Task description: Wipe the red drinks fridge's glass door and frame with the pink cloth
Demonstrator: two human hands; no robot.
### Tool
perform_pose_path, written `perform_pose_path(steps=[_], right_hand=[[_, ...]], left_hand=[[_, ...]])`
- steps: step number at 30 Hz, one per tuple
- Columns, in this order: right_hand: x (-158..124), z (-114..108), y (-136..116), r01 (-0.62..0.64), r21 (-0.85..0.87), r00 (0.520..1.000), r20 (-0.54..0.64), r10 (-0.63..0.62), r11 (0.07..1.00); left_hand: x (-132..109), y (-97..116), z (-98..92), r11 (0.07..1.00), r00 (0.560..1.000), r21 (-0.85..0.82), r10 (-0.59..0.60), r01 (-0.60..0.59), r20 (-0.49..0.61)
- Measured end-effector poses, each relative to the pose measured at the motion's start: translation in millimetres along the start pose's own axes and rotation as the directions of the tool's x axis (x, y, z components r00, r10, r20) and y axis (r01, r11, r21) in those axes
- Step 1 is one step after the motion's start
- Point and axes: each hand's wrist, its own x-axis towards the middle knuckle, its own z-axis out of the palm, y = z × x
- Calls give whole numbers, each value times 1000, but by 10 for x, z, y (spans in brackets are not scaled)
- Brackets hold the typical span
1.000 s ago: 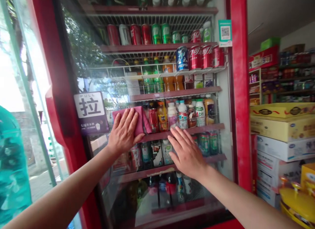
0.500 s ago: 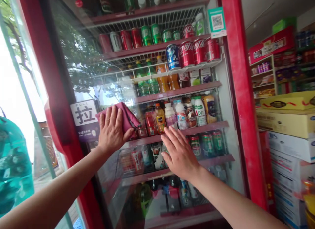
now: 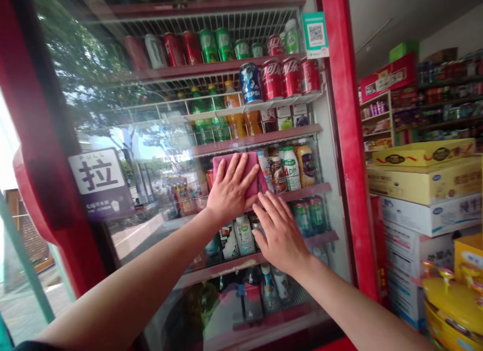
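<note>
A folded pink cloth (image 3: 253, 162) lies flat against the glass door (image 3: 151, 190) of a red-framed drinks fridge. My left hand (image 3: 233, 185) presses on it with the palm down and fingers spread, not wrapped around it. Just to the right and a little lower, my right hand (image 3: 279, 235) is held up at the glass with its fingers stretched out and nothing in them. I cannot tell whether that palm touches the pane. The cloth and both hands hide part of the bottles on the middle shelves.
Behind the glass stand rows of cans and bottles, among them a Pepsi can (image 3: 250, 83). A pull sign (image 3: 100, 175) is stuck on the door's left and a QR code sticker (image 3: 316, 35) at the upper right. Stacked cartons (image 3: 422, 185) stand right of the fridge.
My left hand has slid the cloth rightward across the glass, from beside the pull sign to near my right hand. The view has shifted to the right; my right hand looks much the same.
</note>
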Motion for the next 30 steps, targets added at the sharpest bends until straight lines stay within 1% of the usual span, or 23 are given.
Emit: perform_pose_path(steps=[3,6,9,13,15,17,18,20,22,25,30], right_hand=[[42,-94,4,6,-27,1000,-14,-6,1000],[61,-195,-12,18,-47,1000,-22,-19,999],[41,-279,-25,24,-51,1000,-10,-24,998],[-16,-330,-1,26,-28,1000,-3,-26,999],[-46,-327,26,23,-8,1000,-4,-23,1000],[-77,-309,57,17,16,1000,-6,-17,1000],[-93,-295,74,13,28,1000,-8,-12,1000],[-126,-256,109,4,49,1000,-14,-3,999],[-161,-212,146,-10,69,1000,-15,11,998],[-218,-163,215,-35,96,999,-13,36,995],[-355,-184,368,-93,114,996,20,91,989]], left_hand=[[2,9,-15,1000,1000,-12,20,-20,8],[-112,-93,-70,999,999,-22,39,-39,16],[-374,-294,-156,1000,1000,-10,9,-9,12],[-859,-662,-318,997,997,17,-73,72,14],[-1056,-815,-396,994,994,21,-108,108,-6],[-1160,-896,-450,992,992,6,-128,128,-17],[-1170,-905,-465,990,990,-2,-141,141,-21],[-1110,-868,-470,988,987,-7,-158,157,-29],[-966,-780,-445,988,988,14,-152,152,-13],[-660,-605,-360,992,993,51,-115,114,16],[-102,-267,-165,994,994,31,-103,104,-24]])
